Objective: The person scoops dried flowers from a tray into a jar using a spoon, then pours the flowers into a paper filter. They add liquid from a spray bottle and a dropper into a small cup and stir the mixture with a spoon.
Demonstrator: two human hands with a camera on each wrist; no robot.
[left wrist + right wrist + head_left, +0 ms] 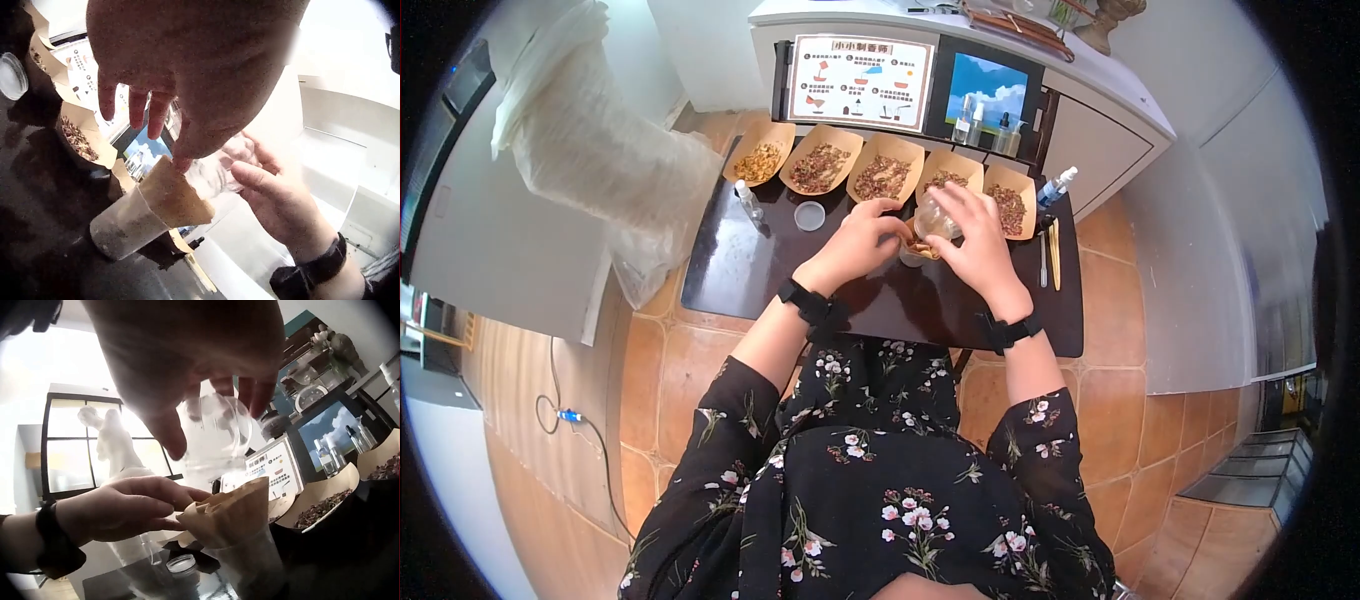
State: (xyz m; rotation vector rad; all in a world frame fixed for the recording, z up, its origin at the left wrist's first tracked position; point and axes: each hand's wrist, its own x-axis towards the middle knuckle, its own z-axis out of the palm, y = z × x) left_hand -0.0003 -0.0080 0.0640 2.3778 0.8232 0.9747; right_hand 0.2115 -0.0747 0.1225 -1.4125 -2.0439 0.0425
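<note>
A brown paper cone (172, 195) stands in the mouth of a clear plastic cup (122, 228) on the dark table. At the cone's rim, the left hand (858, 242) holds the paper between thumb and fingers; in the right wrist view this hand (119, 509) reaches in from the left. Above the cone, the right hand (977, 248) grips a round clear container (215, 434), which is tilted over it. Reddish-brown bits show inside the cone in the head view. How much the container holds cannot be told.
Several paper trays (883, 172) of dried bits line the table's back edge, before an instruction board (860, 85). A round clear lid (809, 215) and a spray bottle (749, 203) lie left; wooden sticks (1055, 255) and a dropper (1043, 260) lie right.
</note>
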